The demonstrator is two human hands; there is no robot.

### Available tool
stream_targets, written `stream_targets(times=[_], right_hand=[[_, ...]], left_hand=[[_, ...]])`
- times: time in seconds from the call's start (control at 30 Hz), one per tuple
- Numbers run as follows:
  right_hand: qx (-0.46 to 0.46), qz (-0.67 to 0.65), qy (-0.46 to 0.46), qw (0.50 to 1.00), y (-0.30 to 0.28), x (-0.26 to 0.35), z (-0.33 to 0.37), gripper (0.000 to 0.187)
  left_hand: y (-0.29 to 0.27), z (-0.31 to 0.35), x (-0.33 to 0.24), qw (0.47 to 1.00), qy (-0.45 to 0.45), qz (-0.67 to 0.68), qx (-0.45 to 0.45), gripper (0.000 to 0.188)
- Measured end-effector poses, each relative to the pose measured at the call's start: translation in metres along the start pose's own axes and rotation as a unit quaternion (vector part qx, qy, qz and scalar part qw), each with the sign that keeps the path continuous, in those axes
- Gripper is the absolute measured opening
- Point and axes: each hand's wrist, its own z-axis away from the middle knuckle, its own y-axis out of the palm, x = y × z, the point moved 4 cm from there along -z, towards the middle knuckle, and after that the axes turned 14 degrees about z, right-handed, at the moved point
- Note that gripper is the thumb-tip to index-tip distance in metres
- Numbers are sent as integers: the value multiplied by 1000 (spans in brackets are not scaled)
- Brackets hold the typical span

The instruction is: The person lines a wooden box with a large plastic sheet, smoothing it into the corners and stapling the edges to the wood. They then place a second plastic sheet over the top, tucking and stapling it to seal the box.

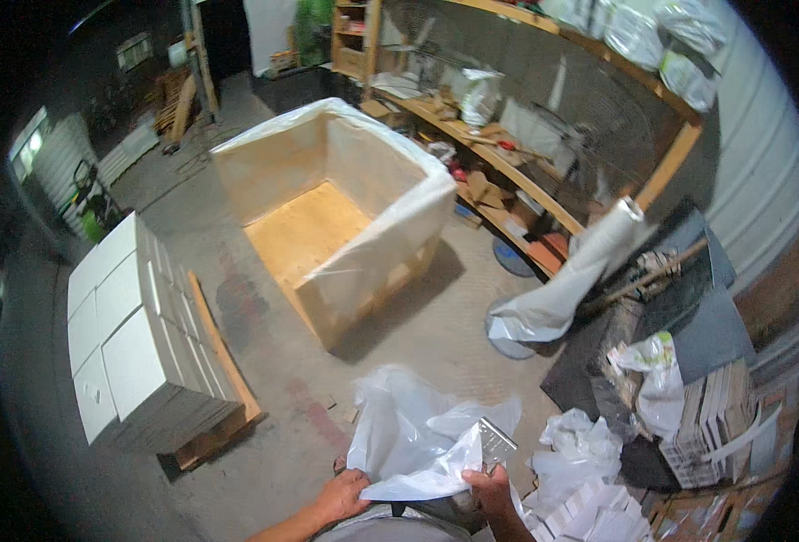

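Note:
A crumpled sheet of translucent white plastic (399, 429) hangs in front of my body, stretched between both hands. My left hand (342, 494) is closed on its near left edge. On the opposite side, my right hand (490, 490) pinches the near right edge, thumb on top. Just beyond that thumb shows a small flat metallic piece with dark slots (497, 436); whether it is held or lies behind the plastic, I cannot tell. Farther ahead stands a large open-topped wooden box (386, 248), with clear plastic draped over its walls and rim.
White cartons (137, 316) are stacked on a wooden pallet (219, 425) at left. A roll of plastic film (580, 266) leans by the cluttered wooden shelving (508, 172). Crumpled plastic (580, 447), folded cardboard (715, 415) and dark sheets (598, 352) lie at right.

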Motion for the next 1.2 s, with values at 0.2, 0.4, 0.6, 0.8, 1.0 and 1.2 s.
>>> stream_targets(times=[0.2,0.4,0.6,0.8,1.0,1.2], right_hand=[[98,-53,-56,992,139,66,19,42],[156,-151,-141,966,242,136,24,65],[232,-131,-158,951,325,190,3,64],[227,-118,-165,953,415,228,-85,64],[197,-138,-178,954,532,295,-225,49],[131,-175,-172,960,626,370,-385,34]], left_hand=[[-87,71,25,993,-44,98,-50,41],[-157,120,47,989,-24,133,-52,39],[-214,128,99,960,48,169,-216,32],[-276,115,189,973,-51,56,-220,33],[-410,56,298,903,-195,128,-361,29],[-612,25,350,755,-263,260,-541,28]])
